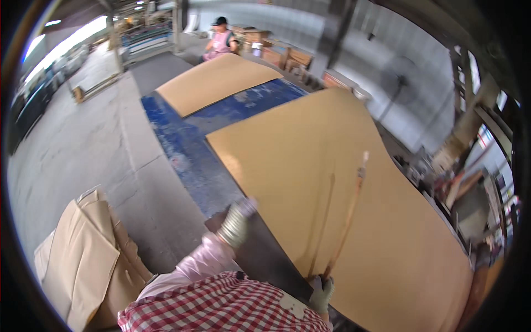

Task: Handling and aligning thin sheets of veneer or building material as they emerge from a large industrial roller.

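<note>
A large tan sheet (pixel 287 160) lies over the table in front of me, its far right part curving up. My right hand (pixel 322 293), in a pale knit glove, is at the sheet's near edge, closed around the lower end of a long thin wooden stick (pixel 348 227). The stick leans up and away over the sheet, with a whitish tip, and a dark streak like its shadow runs beside it. My left hand (pixel 238 221), also gloved, is held out near the sheet's left edge; motion smears its fingers.
Another tan sheet (pixel 218 80) lies farther along the blue-stained tabletop (pixel 185 146). Beyond it is a person (pixel 221 41) in a dark cap. Folded tan material (pixel 88 260) is heaped at lower left. A standing fan (pixel 399 80) and cluttered racks (pixel 475 205) line the right side.
</note>
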Tool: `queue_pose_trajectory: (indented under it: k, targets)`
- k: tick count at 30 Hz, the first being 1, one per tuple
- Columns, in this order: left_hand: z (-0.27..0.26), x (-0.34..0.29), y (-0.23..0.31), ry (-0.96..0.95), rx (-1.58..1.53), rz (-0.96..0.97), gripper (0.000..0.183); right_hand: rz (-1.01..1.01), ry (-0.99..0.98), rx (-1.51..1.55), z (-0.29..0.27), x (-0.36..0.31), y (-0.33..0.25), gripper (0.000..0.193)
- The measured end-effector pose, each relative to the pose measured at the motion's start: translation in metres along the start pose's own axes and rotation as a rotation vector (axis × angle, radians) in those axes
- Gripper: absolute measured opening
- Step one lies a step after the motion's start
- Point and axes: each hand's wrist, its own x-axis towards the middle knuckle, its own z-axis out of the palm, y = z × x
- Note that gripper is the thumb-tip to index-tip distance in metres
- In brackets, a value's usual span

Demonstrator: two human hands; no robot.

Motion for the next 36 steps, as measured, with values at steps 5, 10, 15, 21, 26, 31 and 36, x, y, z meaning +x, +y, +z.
queue_pose_trajectory:
  k: [5,10,15,21,26,31,36]
  targets:
    - [0.01,-0.049,-0.162,0.18,0.134,-0.784,0.048,0.122,-0.01,-0.003,0.013,-0.02,-0.028,0.012]
    - [-0.019,-0.001,-0.1,0.081,0.407,-0.247,0.024,0.351,0.035,-0.004,0.011,-0.028,-0.055,0.015]
    - [-0.053,0.007,-0.104,0.34,-0.335,-0.319,0.039,0.059,0.094,-0.136,-0.021,-0.054,-0.052,0.011]
    - [-0.019,-0.052,-0.187,0.055,-0.466,-0.915,0.044,0.27,0.247,0.092,-0.029,-0.077,-0.037,0.021]
    - [-0.016,-0.071,-0.241,-0.096,-0.149,-1.19,0.033,0.348,0.292,0.183,-0.026,-0.076,-0.044,0.018]
    - [-0.044,-0.038,-0.209,0.106,0.064,-0.932,0.03,0.353,0.255,0.136,-0.038,-0.069,-0.046,0.018]
    - [-0.053,-0.019,-0.168,0.35,-0.073,-0.727,0.027,0.267,0.313,0.038,-0.041,-0.062,-0.045,0.017]
